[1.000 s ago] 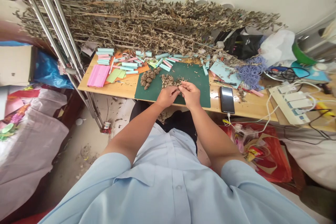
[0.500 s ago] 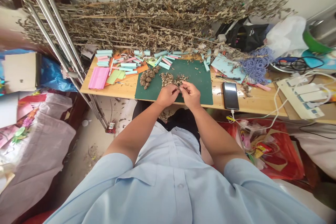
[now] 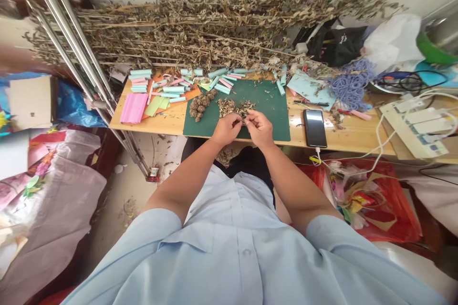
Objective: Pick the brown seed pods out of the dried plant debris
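Close together at the near edge of a green cutting mat [image 3: 272, 119], my left hand [image 3: 228, 128] and my right hand [image 3: 260, 128] meet at the fingertips. Both are closed in a pinch over bits of dried leaf, though the fingers hide most of what is between them. Just beyond them lies a loose pile of dried leaves [image 3: 229, 106]. Left of the pile, several brown balls of rolled dried leaf [image 3: 199, 105] sit clustered on the mat.
Dried plant stalks [image 3: 200, 28] are heaped along the wall. Rolled paper tubes [image 3: 174, 89] and a pink paper stack [image 3: 133, 108] lie left; a phone [image 3: 315, 127], purple string [image 3: 352, 85] and power strip [image 3: 417, 126] lie right. Metal poles [image 3: 78, 52] stand at the left end.
The hands stay in nearly the same place, fingertips still together over the mat. The view has shifted very slightly.
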Tool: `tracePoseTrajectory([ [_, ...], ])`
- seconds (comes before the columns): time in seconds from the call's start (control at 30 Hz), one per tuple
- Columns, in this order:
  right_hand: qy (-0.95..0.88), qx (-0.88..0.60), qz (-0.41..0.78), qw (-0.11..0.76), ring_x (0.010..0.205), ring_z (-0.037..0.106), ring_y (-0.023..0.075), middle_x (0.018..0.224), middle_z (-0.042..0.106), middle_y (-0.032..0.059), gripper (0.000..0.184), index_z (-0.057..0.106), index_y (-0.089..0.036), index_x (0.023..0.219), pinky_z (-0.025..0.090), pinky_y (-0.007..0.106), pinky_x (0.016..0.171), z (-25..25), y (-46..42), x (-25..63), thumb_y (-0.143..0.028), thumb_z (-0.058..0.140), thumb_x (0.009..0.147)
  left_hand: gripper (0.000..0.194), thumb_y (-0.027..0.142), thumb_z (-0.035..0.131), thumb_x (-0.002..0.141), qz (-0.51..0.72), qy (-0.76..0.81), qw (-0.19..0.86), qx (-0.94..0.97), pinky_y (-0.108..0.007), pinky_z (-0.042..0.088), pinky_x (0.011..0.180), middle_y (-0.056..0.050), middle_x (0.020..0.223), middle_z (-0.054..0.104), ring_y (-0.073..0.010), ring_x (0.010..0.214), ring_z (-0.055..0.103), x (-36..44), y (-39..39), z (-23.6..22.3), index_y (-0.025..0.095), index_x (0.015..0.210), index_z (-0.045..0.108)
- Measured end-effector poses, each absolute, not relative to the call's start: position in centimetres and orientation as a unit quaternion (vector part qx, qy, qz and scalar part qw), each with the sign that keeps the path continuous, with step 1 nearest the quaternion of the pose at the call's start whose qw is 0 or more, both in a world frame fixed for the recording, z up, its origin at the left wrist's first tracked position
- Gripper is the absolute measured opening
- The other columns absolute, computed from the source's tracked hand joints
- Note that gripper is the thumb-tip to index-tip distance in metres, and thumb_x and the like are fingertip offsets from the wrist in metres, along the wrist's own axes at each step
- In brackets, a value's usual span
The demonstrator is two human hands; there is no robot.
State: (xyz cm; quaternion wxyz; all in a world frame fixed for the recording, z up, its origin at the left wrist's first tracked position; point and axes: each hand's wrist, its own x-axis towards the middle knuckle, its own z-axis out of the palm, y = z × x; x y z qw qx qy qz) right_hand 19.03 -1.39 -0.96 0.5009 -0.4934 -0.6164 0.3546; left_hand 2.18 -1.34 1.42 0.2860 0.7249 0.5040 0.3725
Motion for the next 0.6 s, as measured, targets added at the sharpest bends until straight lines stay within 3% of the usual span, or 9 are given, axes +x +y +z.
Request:
tracePoseTrajectory([
  [0.23,-0.613,-0.487,0.367,0.502,0.063,0.057,0.0137,0.093,0.07,0.0023,0.044,0.061,-0.025,0.129,0.056,0.033,0.066,-1.11,-1.28,19.0,-0.043,0.064,0.089,0.01,0.02,0.059,0.091,0.376,0.493,0.271,0.736,-0.029,0.05,0.078,-0.005,0.09,0.069,-0.0164,0.081,0.062,2.15,-1.35,1.57,0.018,0.096,0.068],
  [0.6,-0.607,-0.475,0.382,0.51,0.067,0.06,0.0141,0.09,0.07,0.0025,0.041,0.062,-0.023,0.124,0.056,0.032,0.068,-0.99,-1.39,18.94,-0.043,0.065,0.088,0.013,0.014,0.056,0.089,0.371,0.487,0.24,0.754,-0.032,0.05,0.08,-0.005,0.085,0.064,-0.0186,0.085,0.06,2.3,-1.11,1.18,0.019,0.08,0.064],
])
